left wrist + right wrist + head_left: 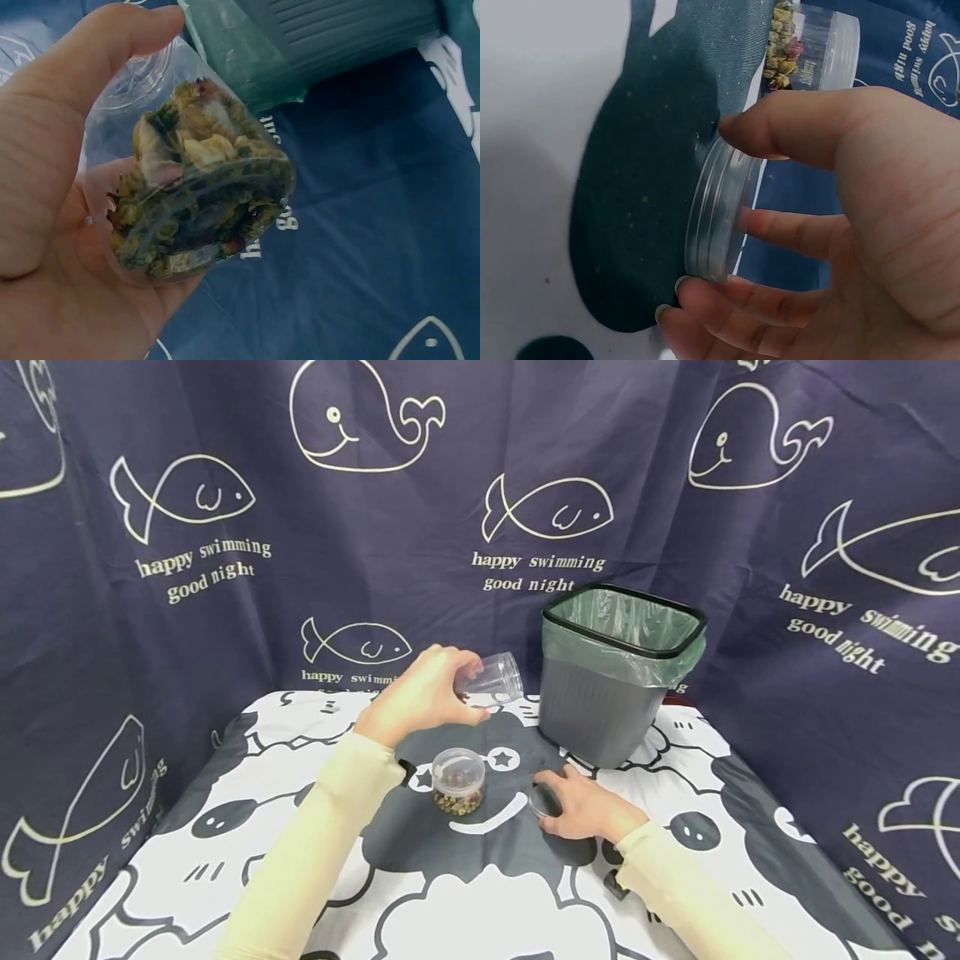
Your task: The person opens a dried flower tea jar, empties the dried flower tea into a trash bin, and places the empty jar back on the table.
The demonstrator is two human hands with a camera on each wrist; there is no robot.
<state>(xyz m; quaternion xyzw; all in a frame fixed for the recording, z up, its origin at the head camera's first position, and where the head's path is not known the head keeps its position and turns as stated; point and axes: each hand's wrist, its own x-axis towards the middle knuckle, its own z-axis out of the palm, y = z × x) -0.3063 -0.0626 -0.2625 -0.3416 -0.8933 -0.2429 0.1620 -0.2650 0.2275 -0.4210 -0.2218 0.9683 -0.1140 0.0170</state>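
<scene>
My left hand grips a clear plastic jar above the table, tilted with its far end toward the bin. Dried flower buds lie in the jar's base end in the left wrist view. Low over the cloth, my right hand holds a round clear lid by its edge, thumb on one side and fingers on the other. Between the hands stands a second clear jar, upright, with small dried pieces in its lower part and a clear lid that appears to be on it.
A dark grey bin lined with a green bag stands at the back right. The patterned cloth covers the table. Dark blue printed curtains hang behind and at both sides.
</scene>
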